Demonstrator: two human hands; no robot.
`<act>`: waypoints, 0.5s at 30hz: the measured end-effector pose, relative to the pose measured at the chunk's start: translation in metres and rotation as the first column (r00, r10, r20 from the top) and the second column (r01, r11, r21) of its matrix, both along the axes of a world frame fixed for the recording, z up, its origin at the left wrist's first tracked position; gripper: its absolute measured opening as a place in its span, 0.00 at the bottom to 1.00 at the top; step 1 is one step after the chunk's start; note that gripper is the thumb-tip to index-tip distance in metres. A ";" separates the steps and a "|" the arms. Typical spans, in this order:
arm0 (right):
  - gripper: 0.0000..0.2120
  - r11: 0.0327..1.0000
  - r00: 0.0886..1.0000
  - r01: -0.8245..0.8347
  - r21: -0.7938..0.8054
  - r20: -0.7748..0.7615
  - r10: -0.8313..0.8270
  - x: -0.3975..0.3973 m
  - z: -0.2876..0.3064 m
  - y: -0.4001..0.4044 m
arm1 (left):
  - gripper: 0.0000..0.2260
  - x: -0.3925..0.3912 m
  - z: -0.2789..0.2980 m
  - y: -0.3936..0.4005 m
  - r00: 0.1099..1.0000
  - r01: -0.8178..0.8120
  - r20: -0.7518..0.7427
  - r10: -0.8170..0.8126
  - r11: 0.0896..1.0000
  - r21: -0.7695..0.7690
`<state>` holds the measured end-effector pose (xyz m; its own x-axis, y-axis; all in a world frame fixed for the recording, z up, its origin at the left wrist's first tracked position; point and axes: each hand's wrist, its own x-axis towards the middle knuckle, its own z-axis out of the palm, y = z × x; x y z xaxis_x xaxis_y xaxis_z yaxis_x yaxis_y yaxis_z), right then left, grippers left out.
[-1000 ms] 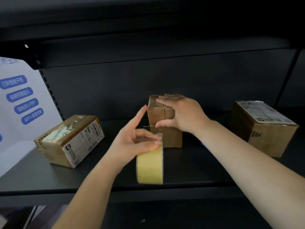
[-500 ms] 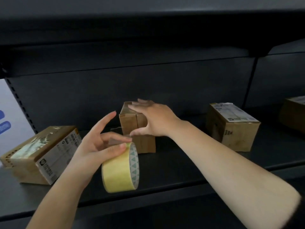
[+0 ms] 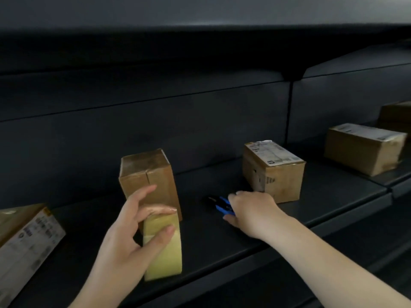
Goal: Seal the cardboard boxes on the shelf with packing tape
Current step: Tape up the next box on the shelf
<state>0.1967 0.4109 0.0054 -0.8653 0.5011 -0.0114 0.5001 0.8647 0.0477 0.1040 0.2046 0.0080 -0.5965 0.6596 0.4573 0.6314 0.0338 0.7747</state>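
Observation:
A small upright cardboard box (image 3: 148, 174) stands mid-shelf, its flap seam facing me. My left hand (image 3: 131, 236) grips a yellowish roll of packing tape (image 3: 163, 247) just in front of that box. My right hand (image 3: 251, 211) lies on the shelf to the box's right, fingers over a blue and black tool (image 3: 220, 204) that looks like scissors or a cutter; I cannot tell whether the fingers have closed on it. A labelled box (image 3: 272, 172) stands right behind that hand.
Another labelled box (image 3: 24, 238) lies tilted at the far left. Two more boxes, one (image 3: 362, 147) and one (image 3: 395, 114), sit further right on the dark shelf (image 3: 322, 201). An upper shelf hangs overhead.
My right hand left the top of the small box and dropped to the blue tool on the shelf. The view swung right. The left hand still holds the tape roll.

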 end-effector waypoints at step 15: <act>0.11 0.974 0.402 -0.109 -0.199 -0.905 -0.140 0.125 0.048 0.192 | 0.23 0.037 0.000 0.127 0.891 -0.409 -0.243 0.384 0.910 -0.062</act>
<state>0.3221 0.6031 0.0536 -0.4129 0.6068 0.6792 0.1497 0.7808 -0.6065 0.1409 0.3314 0.0084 -0.7111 0.4422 0.5467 0.7015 0.3933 0.5943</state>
